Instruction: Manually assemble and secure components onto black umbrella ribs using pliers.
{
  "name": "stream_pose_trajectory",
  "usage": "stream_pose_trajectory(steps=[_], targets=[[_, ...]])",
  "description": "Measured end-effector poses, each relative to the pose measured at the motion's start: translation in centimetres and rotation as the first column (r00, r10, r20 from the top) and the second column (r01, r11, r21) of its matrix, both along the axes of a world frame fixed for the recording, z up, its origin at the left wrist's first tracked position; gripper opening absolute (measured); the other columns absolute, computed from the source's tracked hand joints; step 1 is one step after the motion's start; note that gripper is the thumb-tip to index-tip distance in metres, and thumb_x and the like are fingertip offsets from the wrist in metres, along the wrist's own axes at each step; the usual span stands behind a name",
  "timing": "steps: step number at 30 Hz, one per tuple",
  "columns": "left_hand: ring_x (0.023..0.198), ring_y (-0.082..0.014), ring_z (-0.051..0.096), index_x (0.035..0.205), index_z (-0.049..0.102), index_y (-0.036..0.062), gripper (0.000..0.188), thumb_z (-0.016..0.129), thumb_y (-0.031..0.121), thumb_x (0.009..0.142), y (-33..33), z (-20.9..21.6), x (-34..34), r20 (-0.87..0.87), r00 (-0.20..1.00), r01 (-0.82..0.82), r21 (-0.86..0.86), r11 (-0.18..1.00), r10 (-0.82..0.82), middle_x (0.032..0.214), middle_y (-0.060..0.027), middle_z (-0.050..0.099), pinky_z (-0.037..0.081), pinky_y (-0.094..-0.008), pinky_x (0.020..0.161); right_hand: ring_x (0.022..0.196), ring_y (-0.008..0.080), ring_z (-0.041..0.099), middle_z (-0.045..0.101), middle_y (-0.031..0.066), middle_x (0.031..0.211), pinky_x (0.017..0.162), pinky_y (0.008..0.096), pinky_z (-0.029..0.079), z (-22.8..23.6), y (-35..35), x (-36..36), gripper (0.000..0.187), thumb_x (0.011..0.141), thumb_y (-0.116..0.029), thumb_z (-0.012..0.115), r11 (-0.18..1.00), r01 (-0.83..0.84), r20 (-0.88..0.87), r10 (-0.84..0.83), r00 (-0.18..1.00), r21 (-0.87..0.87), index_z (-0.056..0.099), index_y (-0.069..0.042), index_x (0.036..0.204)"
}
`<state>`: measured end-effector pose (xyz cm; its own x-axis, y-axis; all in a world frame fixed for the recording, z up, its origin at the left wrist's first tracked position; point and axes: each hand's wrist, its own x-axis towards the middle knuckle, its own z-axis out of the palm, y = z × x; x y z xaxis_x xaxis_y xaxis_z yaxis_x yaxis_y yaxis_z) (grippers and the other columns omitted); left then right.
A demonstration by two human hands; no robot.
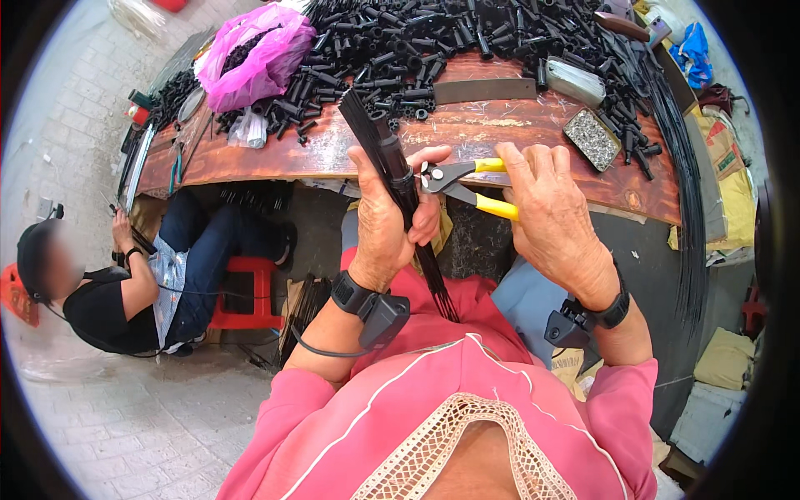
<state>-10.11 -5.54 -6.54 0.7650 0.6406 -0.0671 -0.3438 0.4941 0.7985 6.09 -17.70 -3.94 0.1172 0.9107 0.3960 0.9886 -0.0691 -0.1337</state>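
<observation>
My left hand (385, 212) is closed around a bundle of thin black rods (363, 117) and a black ribbed tube (399, 167) lying along it. The bundle slants from over the table edge down toward my lap. In my right hand (546, 196) is a pair of pliers with yellow handles (493, 207), its fingers wrapped round the grips. The dark metal jaws of the pliers touch or nearly touch the tube's side, beside my left fingertips. Whether the jaws grip anything is too small to tell.
Black tubular parts (467, 33) pile up along the back of the wooden table (333, 158). A pink plastic bag (250, 62), a flat dark bar (485, 90) and a tin of small metal pieces (592, 139) lie there too. Long black rods (687, 192) hang over the right edge. A person (125, 292) sits at left.
</observation>
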Motion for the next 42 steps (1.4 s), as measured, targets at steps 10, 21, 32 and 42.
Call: stream_pose_trajectory(steps=[10,21,32,42], targets=[[0.038,-0.0058,0.031,0.125,0.056,-0.0013,0.099,0.014,0.080,0.087,-0.1,0.1,0.2,-0.019,1.000,-0.004,0.010,1.000,0.004,0.048,0.0038,0.037,0.027,-0.0214,0.038,0.093,0.0360,0.048,0.049,0.0203,0.098,0.079,0.0426,0.045,-0.1,0.1,-0.3,0.058,0.069,0.006,0.061,0.999,0.014,0.063,-0.017,0.998,0.040,0.047,0.002,0.125],[0.038,-0.0059,0.032,0.122,0.057,-0.0030,0.098,0.015,0.079,0.088,-0.1,0.0,0.1,-0.005,1.000,-0.006,0.004,1.000,0.006,0.048,0.0033,0.038,0.027,-0.0215,0.037,0.089,0.0331,0.050,0.050,0.0166,0.092,0.074,0.0405,0.045,0.5,-0.3,-0.8,0.044,0.075,0.001,0.062,0.998,0.047,0.077,-0.044,0.996,-0.037,0.050,0.000,0.117],[0.037,-0.0059,0.032,0.120,0.059,-0.0021,0.097,0.016,0.079,0.089,-0.2,-0.1,0.1,-0.051,0.997,-0.059,0.064,0.996,0.062,0.047,0.0033,0.038,0.028,-0.0216,0.037,0.081,0.0309,0.055,0.053,0.0138,0.085,0.064,0.0388,0.050,0.1,0.1,-1.3,0.025,0.078,-0.007,0.066,0.995,0.096,0.102,-0.092,0.990,-0.032,0.052,-0.004,0.099],[0.038,-0.0062,0.030,0.124,0.058,-0.0011,0.099,0.015,0.081,0.087,-0.1,0.0,-0.5,0.007,1.000,0.021,0.022,1.000,-0.021,0.047,0.0030,0.036,0.027,-0.0219,0.037,0.078,0.0301,0.062,0.058,0.0133,0.082,0.063,0.0405,0.050,0.5,-1.3,0.0,0.020,0.076,-0.010,0.065,0.996,0.018,0.047,-0.014,0.999,-0.085,0.054,-0.004,0.092]])
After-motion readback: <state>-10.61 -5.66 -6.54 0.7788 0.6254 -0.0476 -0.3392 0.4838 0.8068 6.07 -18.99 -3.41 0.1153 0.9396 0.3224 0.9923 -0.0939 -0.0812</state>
